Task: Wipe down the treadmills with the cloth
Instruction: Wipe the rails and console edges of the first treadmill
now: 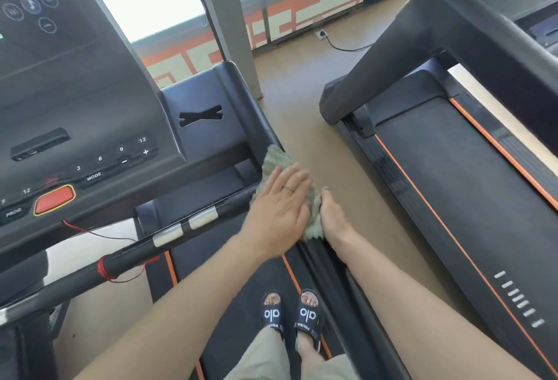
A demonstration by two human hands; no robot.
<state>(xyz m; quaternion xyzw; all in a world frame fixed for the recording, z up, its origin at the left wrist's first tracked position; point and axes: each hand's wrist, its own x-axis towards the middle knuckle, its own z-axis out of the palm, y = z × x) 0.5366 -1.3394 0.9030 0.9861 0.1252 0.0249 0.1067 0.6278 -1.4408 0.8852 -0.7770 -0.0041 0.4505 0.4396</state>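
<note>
I stand on a black treadmill whose console [75, 101] fills the upper left. A pale green cloth [276, 159] lies draped over its right handrail [250, 113], just below the console's corner. My left hand [277, 207] lies flat on top of the cloth with straight fingers and a ring on one of them. My right hand [332, 216] holds the cloth's outer side against the rail, and its fingers are mostly hidden behind the cloth. A second black treadmill [453, 153] with orange stripes stands to the right.
A strip of tan floor [305, 126] runs between the two treadmills. A red safety cord [108, 268] hangs from the front handlebar with silver grips [184, 225]. My feet in black slides [290, 316] stand on the belt. A power cable [341, 45] runs along the floor by the window.
</note>
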